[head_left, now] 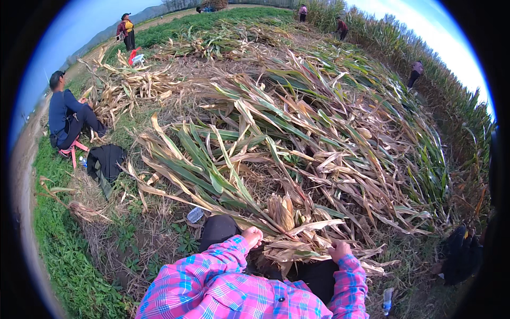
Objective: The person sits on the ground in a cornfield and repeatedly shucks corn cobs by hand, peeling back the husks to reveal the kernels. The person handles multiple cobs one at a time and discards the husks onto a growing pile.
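Note:
Cut corn stalks with dry tan and green leaves lie across my lap and reach away ahead of me. An ear of corn (281, 211) in its pale husk stands up among them, just beyond my hands. My left hand (253, 237) is closed at the left side of the stalk ends, beside my dark-trousered knee. At the right side of the dry corn leaves (297, 245), my right hand (340, 251) is closed too, with its fingers curled against them. What either hand grips, if anything, is hidden.
A clear plastic bottle (195, 215) lies left of my knee, another bottle (387, 301) at lower right. At left, a person (69, 114) sits on a low red-legged stool near a dark jacket (106, 162). Other people stand farther off; standing corn (425, 58) lines the right.

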The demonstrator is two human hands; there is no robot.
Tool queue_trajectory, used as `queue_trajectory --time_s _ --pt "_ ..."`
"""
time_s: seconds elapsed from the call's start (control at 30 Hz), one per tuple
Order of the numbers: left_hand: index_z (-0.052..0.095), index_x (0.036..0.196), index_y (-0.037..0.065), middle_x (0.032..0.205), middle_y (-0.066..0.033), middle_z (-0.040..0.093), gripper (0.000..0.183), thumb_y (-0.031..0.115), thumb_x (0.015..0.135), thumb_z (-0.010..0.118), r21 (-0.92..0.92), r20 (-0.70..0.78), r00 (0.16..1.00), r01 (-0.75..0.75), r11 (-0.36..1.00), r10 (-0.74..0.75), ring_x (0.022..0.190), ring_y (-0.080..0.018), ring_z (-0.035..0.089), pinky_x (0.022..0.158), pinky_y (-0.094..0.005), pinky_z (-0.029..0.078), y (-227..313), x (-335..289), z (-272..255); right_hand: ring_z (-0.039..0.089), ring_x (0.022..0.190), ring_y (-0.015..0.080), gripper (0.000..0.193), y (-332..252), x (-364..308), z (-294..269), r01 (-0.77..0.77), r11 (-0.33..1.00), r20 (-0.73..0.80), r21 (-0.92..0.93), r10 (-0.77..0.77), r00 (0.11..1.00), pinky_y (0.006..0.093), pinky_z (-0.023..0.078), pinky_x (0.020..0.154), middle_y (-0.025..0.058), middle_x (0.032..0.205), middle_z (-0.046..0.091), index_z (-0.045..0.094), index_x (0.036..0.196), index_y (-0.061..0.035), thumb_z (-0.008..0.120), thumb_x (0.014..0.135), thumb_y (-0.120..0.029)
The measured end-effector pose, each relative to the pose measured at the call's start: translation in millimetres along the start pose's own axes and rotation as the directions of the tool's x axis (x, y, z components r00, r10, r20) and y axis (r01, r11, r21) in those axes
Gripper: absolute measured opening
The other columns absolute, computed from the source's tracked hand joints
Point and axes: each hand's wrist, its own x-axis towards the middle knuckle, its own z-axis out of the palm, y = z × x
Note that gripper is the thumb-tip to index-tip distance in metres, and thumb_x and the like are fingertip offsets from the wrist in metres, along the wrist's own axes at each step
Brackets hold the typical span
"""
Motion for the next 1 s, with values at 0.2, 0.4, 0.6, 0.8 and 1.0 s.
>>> queue_trajectory --time_s 0.2,0.4,0.6,0.8,1.0 --pt "0.054 0.077 0.008 0.062 0.0005 0.054 0.005 0.011 0.074 0.052 0.076 0.054 0.998 0.003 0.997 -0.007 0.049 -0.0094 0.052 0.042 -0.0237 0.042 -11.9 10.6 5.5 0.061 0.065 0.0262 0.019 45.4 10.4 16.0 -0.025 0.997 -0.088 0.069 0.031 0.996 0.0365 0.049 0.064 0.0134 0.067 0.062 0.064 0.074 -0.0038 0.064 0.066 -0.021" --pt "0.054 0.076 0.009 0.063 0.0006 0.054 0.004 0.011 0.073 0.053 0.124 0.057 0.998 -0.016 0.992 0.009 0.050 -0.0094 0.053 0.043 -0.0245 0.043 -8.6 2.2 8.4 0.061 0.072 0.0301 0.021 61.5 15.5 24.1 -0.214 0.929 0.020 0.301 0.219 0.976 0.0376 0.048 0.070 0.0168 0.071 0.062 0.065 0.073 -0.0033 0.061 0.065 -0.023" --pt "0.053 0.080 0.008 0.068 0.0011 0.054 0.005 0.009 0.075 0.055 0.150 0.073 0.997 0.006 0.989 -0.017 0.053 -0.0090 0.053 0.046 -0.0238 0.044 -3.5 -2.2 6.1 0.061 0.072 0.0310 0.021 51.5 14.5 20.1 -0.149 0.965 -0.003 0.215 0.153 0.988 0.0380 0.048 0.070 0.0173 0.071 0.062 0.065 0.072 -0.0041 0.059 0.066 -0.023" --pt "0.054 0.081 0.008 0.068 0.0009 0.054 0.007 0.010 0.075 0.056 0.129 0.091 0.996 0.003 0.992 -0.015 0.053 -0.0087 0.053 0.046 -0.0235 0.044 -4.5 -3.9 6.3 0.061 0.073 0.0316 0.021 44.2 9.2 14.7 -0.134 0.968 -0.032 0.214 0.144 0.989 0.0386 0.048 0.071 0.0169 0.072 0.062 0.065 0.072 -0.0050 0.057 0.066 -0.023" --pt "0.054 0.081 0.006 0.067 -0.0003 0.055 0.008 0.009 0.074 0.055 0.150 0.084 0.996 -0.032 0.988 0.019 0.052 -0.0096 0.054 0.045 -0.0245 0.043 -6.4 -3.5 6.5 0.061 0.075 0.0323 0.022 43.8 9.1 14.4 -0.137 0.969 -0.047 0.204 0.150 0.988 0.0389 0.047 0.073 0.0174 0.073 0.062 0.066 0.072 -0.0052 0.057 0.067 -0.024"
